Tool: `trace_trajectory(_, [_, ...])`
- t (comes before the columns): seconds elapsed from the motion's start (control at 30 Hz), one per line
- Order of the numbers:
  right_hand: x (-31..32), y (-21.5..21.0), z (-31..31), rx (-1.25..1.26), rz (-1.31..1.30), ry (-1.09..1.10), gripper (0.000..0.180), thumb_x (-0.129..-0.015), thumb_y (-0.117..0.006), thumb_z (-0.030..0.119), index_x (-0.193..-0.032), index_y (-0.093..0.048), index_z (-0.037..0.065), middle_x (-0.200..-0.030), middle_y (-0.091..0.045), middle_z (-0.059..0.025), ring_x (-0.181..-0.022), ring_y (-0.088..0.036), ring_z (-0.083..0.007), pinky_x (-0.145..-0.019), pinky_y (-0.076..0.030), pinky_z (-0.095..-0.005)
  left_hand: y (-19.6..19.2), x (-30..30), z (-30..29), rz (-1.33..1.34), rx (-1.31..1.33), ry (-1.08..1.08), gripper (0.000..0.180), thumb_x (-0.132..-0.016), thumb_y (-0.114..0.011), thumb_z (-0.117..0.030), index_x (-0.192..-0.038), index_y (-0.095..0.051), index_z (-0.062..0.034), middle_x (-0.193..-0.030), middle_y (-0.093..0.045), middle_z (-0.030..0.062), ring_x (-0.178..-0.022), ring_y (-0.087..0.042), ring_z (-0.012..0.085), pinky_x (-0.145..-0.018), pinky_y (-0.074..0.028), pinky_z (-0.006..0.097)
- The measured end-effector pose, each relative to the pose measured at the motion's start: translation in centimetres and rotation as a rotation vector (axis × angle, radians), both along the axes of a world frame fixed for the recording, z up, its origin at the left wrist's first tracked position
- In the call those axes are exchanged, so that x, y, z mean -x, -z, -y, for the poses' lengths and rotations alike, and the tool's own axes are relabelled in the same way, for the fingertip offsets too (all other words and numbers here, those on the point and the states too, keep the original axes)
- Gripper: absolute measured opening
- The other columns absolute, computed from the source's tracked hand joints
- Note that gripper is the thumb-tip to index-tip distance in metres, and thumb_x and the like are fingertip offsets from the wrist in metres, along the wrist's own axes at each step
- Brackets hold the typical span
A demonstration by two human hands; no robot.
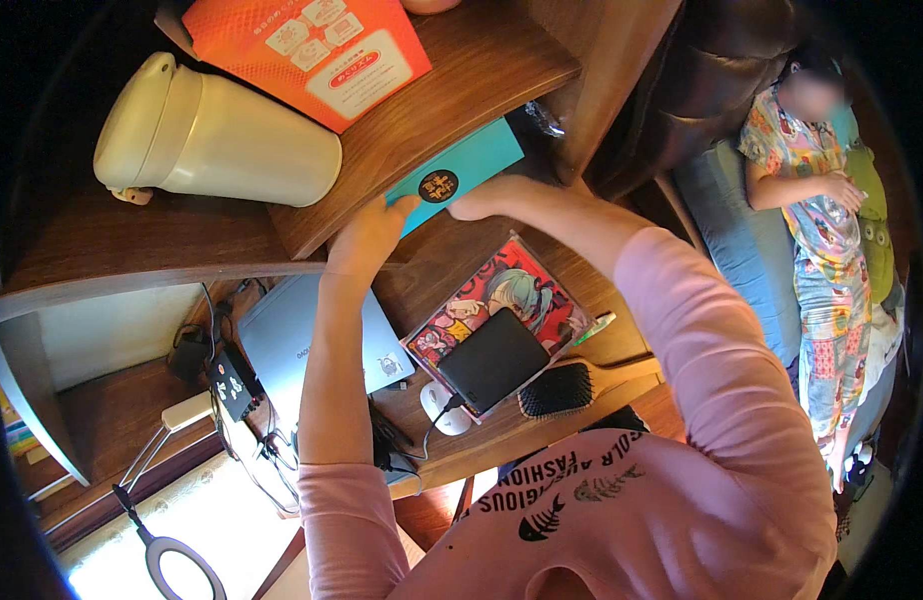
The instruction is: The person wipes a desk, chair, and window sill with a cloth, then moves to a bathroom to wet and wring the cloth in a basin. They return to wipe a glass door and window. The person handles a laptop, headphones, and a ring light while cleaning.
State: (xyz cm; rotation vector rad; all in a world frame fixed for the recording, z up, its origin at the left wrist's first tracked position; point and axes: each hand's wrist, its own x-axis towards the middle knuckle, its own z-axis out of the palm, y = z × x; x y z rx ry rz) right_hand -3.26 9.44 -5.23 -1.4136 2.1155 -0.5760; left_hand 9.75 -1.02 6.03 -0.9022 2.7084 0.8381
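A flat turquoise box [494, 153] with a round black emblem is partly inside the compartment under the wooden shelf. My left hand [370, 236] grips its left near corner, the thumb lying on the face beside the emblem. At the near edge, right of the emblem, my right hand [487, 198] is closed against the box, its fingertips hidden. The far end of the box lies in shadow beneath the shelf board.
Above stand a cream tumbler [247, 140] and an orange box [312, 60]. On the desk are a silver laptop [322, 325], an illustrated pouch [472, 300], a black power bank [497, 358], a white mouse [445, 410] and a hairbrush [562, 390]. A person [817, 220] lies at right.
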Motion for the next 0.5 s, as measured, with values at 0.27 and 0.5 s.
trace_trajectory(0.27, [0.9, 0.8, 0.3, 0.132, 0.179, -0.506, 0.028, -0.072, -0.048, 0.000, -0.091, -0.069, 0.003, -0.099, -0.068, -0.0145, -0.102, -0.058, -0.0318, -0.088, -0.047, -0.0411, 0.5, 0.0, 0.0, -0.094, 0.012, 0.000, 0.051, -0.081, -0.066, -0.033, -0.122, -0.055, -0.0033, -0.116, -0.060, 0.0212, -0.112, -0.056, 0.0298, -0.094, -0.041, 0.037])
trace_trajectory(0.5, [2.9, 2.5, -7.3, 0.182, 0.216, -0.330, 0.040, -0.060, -0.047, -0.009, -0.087, -0.072, 0.005, -0.099, -0.070, -0.0079, -0.108, -0.057, -0.0307, -0.093, -0.045, -0.0384, 2.3, -0.4, -0.7, -0.210, 0.245, 0.209, 0.030, -0.079, -0.067, -0.027, -0.096, -0.066, -0.0016, -0.091, -0.065, 0.0210, -0.085, -0.063, 0.0358, -0.075, -0.048, 0.043])
